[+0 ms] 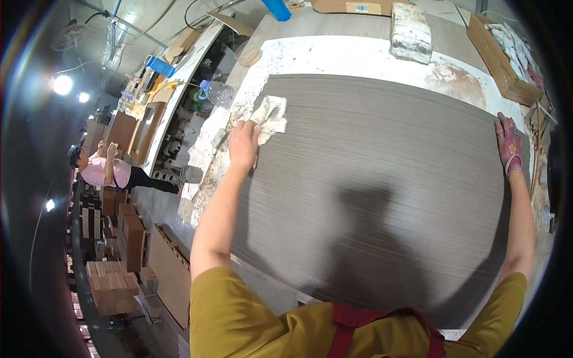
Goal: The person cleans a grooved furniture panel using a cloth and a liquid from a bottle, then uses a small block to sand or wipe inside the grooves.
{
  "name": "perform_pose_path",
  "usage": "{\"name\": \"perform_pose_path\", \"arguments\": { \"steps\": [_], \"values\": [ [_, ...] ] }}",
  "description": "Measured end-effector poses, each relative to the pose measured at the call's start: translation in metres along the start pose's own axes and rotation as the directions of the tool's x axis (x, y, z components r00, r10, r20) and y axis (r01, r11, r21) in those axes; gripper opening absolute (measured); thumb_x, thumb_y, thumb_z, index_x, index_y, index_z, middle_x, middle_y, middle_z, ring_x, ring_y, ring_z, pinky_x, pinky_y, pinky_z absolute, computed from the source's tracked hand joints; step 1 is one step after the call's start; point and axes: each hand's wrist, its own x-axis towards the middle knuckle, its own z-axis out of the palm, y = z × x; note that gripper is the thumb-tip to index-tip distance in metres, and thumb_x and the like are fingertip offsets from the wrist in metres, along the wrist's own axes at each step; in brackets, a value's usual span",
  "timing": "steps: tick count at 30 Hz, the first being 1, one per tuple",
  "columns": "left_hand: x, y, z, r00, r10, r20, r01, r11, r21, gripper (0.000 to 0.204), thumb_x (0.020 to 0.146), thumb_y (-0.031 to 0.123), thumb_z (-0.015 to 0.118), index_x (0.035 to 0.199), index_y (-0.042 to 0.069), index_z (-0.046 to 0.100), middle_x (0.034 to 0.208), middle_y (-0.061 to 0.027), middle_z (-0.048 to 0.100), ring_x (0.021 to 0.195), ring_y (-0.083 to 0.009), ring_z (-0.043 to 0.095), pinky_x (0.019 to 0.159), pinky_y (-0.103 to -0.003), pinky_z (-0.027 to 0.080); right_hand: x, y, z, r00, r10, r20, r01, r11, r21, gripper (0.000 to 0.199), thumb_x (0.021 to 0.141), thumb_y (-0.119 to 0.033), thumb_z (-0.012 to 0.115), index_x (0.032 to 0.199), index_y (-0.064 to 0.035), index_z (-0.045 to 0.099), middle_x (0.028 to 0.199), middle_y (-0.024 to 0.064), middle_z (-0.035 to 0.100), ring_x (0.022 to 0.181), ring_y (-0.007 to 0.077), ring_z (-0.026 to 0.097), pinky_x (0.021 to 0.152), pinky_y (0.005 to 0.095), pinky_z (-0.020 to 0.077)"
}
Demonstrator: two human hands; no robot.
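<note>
A large grey-brown wood-grain panel (pixel 370 143) lies flat before me, with my shadow across it. Near its left edge, my left hand (pixel 243 146), bare, closes on a crumpled white cloth (pixel 273 114) with dark specks. Most of the cloth spreads past the fingertips onto the panel. At the far right edge, my right hand (pixel 509 143) wears a pink glove with a yellow flower mark. Its fingers are stretched out and lie on the panel's edge, holding nothing.
Beyond the panel are a stained white sheet (pixel 340 51), a wrapped white block (pixel 411 33) and a wooden box (pixel 501 59) of rags. A clear plastic bottle (pixel 219 94) is at the left. Farther left a person in pink (pixel 107 172) stands among stacked boards (pixel 110 286).
</note>
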Motion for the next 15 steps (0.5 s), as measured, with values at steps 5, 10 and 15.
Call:
{"name": "perform_pose_path", "arguments": {
  "steps": [5, 10, 15],
  "values": [
    [-0.008, 0.032, -0.008, 0.988, 0.107, 0.115, -0.106, 0.994, -0.015, 0.018, 0.082, 0.012, 0.062, 0.098, 0.003, 0.062, 0.091, -0.0177, 0.058, 0.086, -0.0382, 0.056, 0.076, -0.047, 0.045, 0.000, 0.010, 0.004, 0.999, 0.012, -0.031, -0.013, 0.999, -0.031, 0.043, 0.098, -0.041, 0.039, 0.134, -0.0189, 0.047, 0.138, 0.0152, 0.046, 0.132, 0.0325, 0.038, 0.107, 0.0467, 0.0292],
    [0.012, -0.011, -0.014, 0.988, 0.016, 0.150, -0.037, 0.990, 0.133, 0.014, 0.084, 0.013, 0.058, 0.093, 0.004, 0.063, 0.089, -0.0167, 0.061, 0.084, -0.0373, 0.059, 0.074, -0.046, 0.047, 0.003, 0.004, 0.007, 1.000, 0.003, 0.003, -0.003, 0.999, -0.036, 0.043, 0.098, -0.040, 0.040, 0.136, -0.0201, 0.046, 0.139, 0.0139, 0.045, 0.133, 0.0311, 0.038, 0.108, 0.0463, 0.0287],
    [-0.008, 0.030, -0.011, 0.975, 0.127, 0.185, -0.158, 0.974, 0.160, 0.006, 0.082, 0.006, 0.055, 0.085, 0.003, 0.059, 0.088, -0.0157, 0.061, 0.082, -0.0349, 0.059, 0.073, -0.045, 0.049, 0.003, 0.005, 0.004, 1.000, 0.027, -0.004, -0.027, 0.999, -0.047, 0.044, 0.099, -0.041, 0.038, 0.137, -0.0209, 0.044, 0.140, 0.0139, 0.045, 0.133, 0.0305, 0.037, 0.108, 0.0451, 0.0293]
  ]
}}
